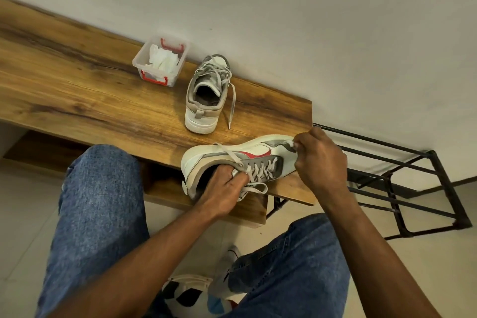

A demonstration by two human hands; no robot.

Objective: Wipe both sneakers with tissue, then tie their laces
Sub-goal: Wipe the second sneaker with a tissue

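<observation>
Closest to the camera were the person's knees in blue jeans (95,214), with a white sock (227,276) and some patterned fabric (191,294) on the floor between them. Just past that, the left hand (222,196) was tucked into the opening of the near sneaker (240,160), fingers curled round the tongue and collar, so it was gripping the shoe and holding it tipped on its side at the front edge of the wooden bench (77,90). The shoe's loose laces (254,188) hung out under that hand, clearly not tied. The right hand (320,160) was up at the toe end, fingers bunched tight and pinching a small wad of white tissue (291,143) against the toe. Only a scrap of the tissue showed past the fingertips.

Further back on the bench sat the second sneaker (206,100), upright, heel toward the camera, with one lace (231,106) trailing down its right side, also untied. Beside it to the left, a clear plastic box (161,59) with red clips held more crumpled tissue. Off the right end of the bench was a black metal rack (413,188), and the plain wall (284,8) ran behind everything.
</observation>
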